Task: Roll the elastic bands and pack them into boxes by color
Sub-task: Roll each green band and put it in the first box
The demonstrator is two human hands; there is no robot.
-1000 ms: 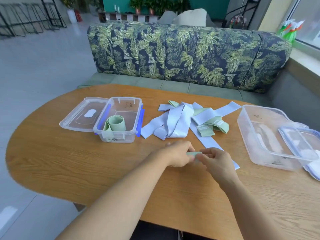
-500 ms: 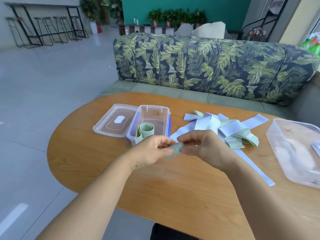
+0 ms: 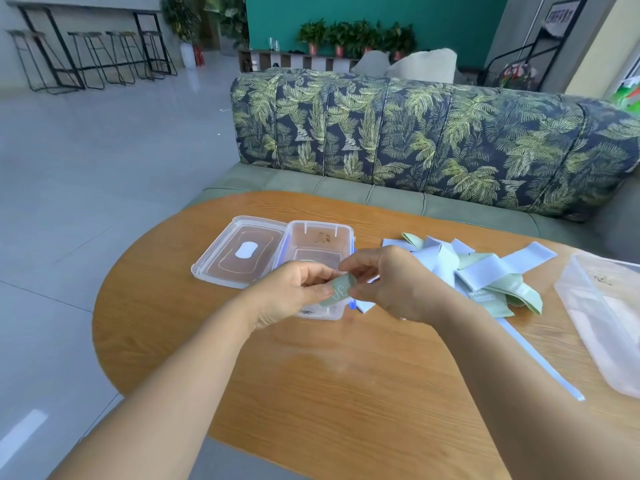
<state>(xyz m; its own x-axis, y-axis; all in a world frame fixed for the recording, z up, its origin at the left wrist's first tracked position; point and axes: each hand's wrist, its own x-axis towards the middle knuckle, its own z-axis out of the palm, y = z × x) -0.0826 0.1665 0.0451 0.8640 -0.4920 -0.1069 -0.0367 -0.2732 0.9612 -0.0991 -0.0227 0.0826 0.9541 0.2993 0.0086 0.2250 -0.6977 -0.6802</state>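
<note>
Both hands, left (image 3: 298, 289) and right (image 3: 391, 282), pinched shut on the green roll (image 3: 338, 291), have lifted it off the table (image 3: 346, 375) to mid-frame over the box (image 3: 320, 244) — rolling looks finished, packing next.

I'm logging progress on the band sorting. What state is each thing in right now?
Green band: rolled up, pinched between both hands.
Left hand: gripping the roll.
Right hand: gripping the roll.
Small box: open, under the hands.
Lid: off, lying beside the small box.
Loose bands: unrolled, piled on the table.
Large box: open.
</note>
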